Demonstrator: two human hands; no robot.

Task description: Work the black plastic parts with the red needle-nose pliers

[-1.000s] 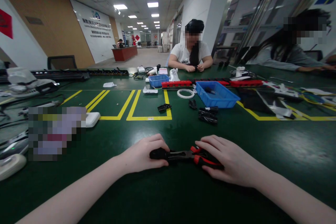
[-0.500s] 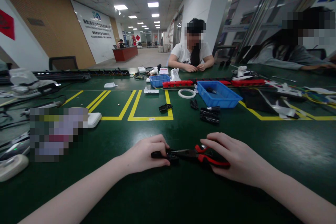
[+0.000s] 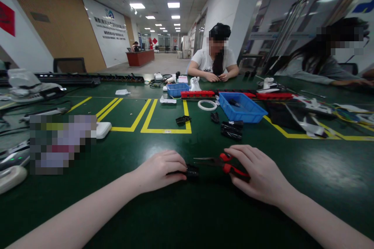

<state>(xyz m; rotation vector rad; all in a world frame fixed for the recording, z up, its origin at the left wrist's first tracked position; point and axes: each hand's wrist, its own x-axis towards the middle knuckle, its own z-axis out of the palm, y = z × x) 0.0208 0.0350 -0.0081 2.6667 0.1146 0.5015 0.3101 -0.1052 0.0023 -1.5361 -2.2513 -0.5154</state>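
My left hand (image 3: 163,170) is closed around a shiny black piece (image 3: 192,171) near the middle of the green table; its right end sticks out past my fingertips. In my right hand (image 3: 257,173) are needle-nose pliers (image 3: 214,161) with red handles. Their slim jaws point left, parted slightly, just above and apart from the black piece. Beyond my hands lie a bundle of black pieces (image 3: 232,129) and smaller black scraps (image 3: 183,120), one of them inside a yellow-taped outline.
A blue bin (image 3: 242,108) with a dark item inside stands beyond my right hand, beside a white tape ring (image 3: 207,105). Red strips (image 3: 197,94) lie farther back. A white box (image 3: 103,130) is at the left. A person (image 3: 214,58) sits opposite; another sits at the right.
The pliers' jaws have come away from the black piece and show as parted. My right hand has shifted slightly left and up, while my left hand keeps its hold.
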